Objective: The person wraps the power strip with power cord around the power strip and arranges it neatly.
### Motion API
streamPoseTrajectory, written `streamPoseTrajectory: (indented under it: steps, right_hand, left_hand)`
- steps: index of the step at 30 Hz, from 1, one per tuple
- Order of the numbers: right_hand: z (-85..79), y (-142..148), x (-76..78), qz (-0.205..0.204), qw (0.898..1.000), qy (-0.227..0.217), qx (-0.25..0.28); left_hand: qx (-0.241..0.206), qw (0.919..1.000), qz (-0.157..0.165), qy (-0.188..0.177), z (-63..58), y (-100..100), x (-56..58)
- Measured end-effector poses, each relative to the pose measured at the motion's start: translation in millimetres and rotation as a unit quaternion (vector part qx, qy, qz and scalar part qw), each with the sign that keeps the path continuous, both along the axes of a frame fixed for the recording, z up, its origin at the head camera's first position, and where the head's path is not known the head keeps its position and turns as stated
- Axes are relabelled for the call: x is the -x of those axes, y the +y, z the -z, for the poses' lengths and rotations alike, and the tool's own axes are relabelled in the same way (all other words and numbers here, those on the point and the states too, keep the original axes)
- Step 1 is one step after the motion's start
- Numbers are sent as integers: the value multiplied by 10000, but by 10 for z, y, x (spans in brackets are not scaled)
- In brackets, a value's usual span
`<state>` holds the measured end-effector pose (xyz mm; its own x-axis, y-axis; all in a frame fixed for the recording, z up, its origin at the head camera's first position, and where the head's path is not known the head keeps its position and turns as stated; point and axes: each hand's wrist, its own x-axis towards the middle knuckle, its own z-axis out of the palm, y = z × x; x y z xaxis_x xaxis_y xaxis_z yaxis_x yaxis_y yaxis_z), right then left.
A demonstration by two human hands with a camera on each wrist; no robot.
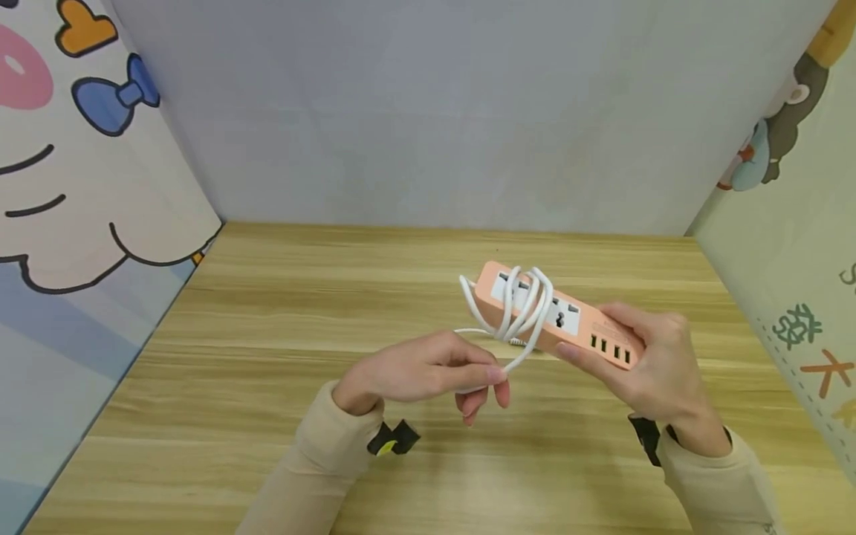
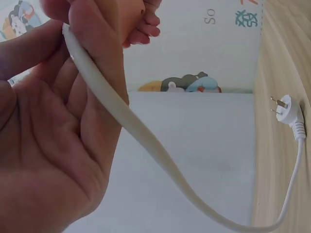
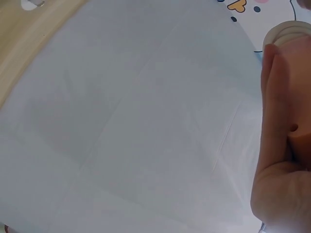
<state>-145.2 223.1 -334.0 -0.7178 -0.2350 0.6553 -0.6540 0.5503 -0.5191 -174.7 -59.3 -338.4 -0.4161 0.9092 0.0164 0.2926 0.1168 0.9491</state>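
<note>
An orange power strip (image 1: 584, 327) with white socket panels and several USB ports is held up over the table, tilted. My right hand (image 1: 658, 364) grips its USB end, thumb on the near side and fingers on the far side. White cord (image 1: 528, 316) loops several times around the strip's other end. My left hand (image 1: 435, 368) pinches the cord between thumb and forefinger, left of the strip. From that pinch the cord (image 2: 146, 138) hangs in the left wrist view and runs to a white plug (image 2: 287, 110) by the tabletop. In the right wrist view, fingers (image 3: 276, 107) lie along the strip's underside.
The wooden table (image 1: 267, 297) spreads beneath both hands. A plain grey-white panel (image 1: 428, 119) stands along its back edge. Cartoon-printed panels flank it, one at the left (image 1: 100, 186) and one at the right (image 1: 789, 282).
</note>
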Motion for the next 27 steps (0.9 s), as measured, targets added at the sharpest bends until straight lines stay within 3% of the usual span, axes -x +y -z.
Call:
streamPoseTrajectory:
  steps: [8, 13, 18, 22, 27]
  right_hand:
    - [-38, 16, -49, -392, 9988, -275, 32]
    - [-83, 15, -146, -624, 9967, -512, 105]
    - [-133, 29, -221, -808, 9953, -490, 220]
    - [-156, 38, -223, -809, 9943, -694, 0]
    - [-150, 40, -207, -883, 9927, -803, -152]
  left_hand:
    - [342, 9989, -7, -328, 92, 27, 69]
    - [566, 9979, -113, -281, 127, -8, 119]
    - [613, 9953, -725, 192, 170, -93, 203]
    - [517, 9904, -1111, 634, 185, -127, 253]
    - [618, 9839, -1547, 639, 194, -156, 285]
